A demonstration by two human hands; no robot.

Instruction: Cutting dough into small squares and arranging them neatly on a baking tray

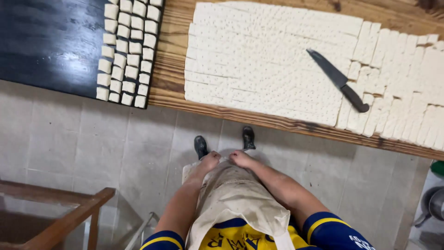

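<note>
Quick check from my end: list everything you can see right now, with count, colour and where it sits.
Tofu slab: one, white, scored, on wooden table.
Cut strips: many, white, table's right end.
Knife: one, dark, lying on the slab.
Tofu cubes: several rows, white, right edge of black tray.
Wooden frame: one, brown, lower left.
Apron: one, beige, worn.
Boots: two, black, tiled floor.
Left hand, right hand: gripping apron.

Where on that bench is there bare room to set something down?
Free: most of the black tray, left of its rows of small cubes; the bare wood strip between tray and white slab. Crowded: the slab and cut strips fill the board's right side, with the knife lying on them. Both hands rest on the apron.
</note>
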